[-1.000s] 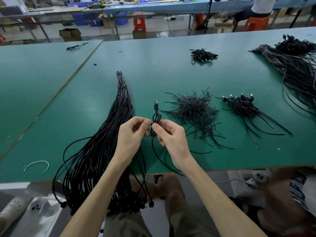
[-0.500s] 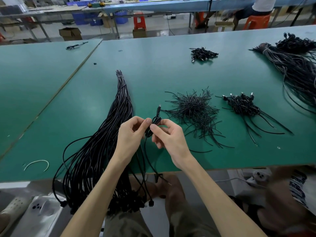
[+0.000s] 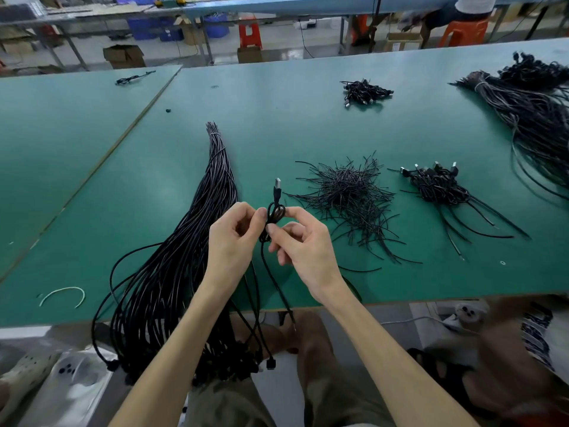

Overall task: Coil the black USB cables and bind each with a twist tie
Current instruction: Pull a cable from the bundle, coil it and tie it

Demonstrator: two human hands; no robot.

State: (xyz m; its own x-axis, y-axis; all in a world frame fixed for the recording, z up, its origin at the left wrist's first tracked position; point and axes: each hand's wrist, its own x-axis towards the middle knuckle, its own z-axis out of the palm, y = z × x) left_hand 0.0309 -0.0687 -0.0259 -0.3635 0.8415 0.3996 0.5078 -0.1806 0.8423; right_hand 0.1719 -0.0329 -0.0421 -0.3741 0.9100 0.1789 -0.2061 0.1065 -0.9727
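The black USB cable (image 3: 275, 215) is held just above the worktop (image 3: 277, 118), near its front edge. Its first small loops are gathered between the two hands, the silver plug (image 3: 277, 183) sticks up above them, and the free tail hangs over the edge toward the person's lap. The left hand (image 3: 231, 238) pinches the loops from the side with thumb and forefinger, probably to keep them from springing open. The right hand (image 3: 303, 241) pinches the strand just under the coil, placed, it seems, to feed the next turn. Just left lies the long bundle of uncoiled cables (image 3: 191, 257), bound at its far end and spilling off the edge. Just right is the loose heap of twist ties (image 3: 348, 192), and beyond it the pile of bound coils (image 3: 437, 186). Supply, ties and finished work thus run left to right within reach. A smaller pile of coils (image 3: 365, 92) and a second big bundle (image 3: 529, 112) lie farther off. Everything here lies in open heaps, not in trays. A cardboard box (image 3: 124, 55) stands on the floor beyond; its contents cannot be seen.
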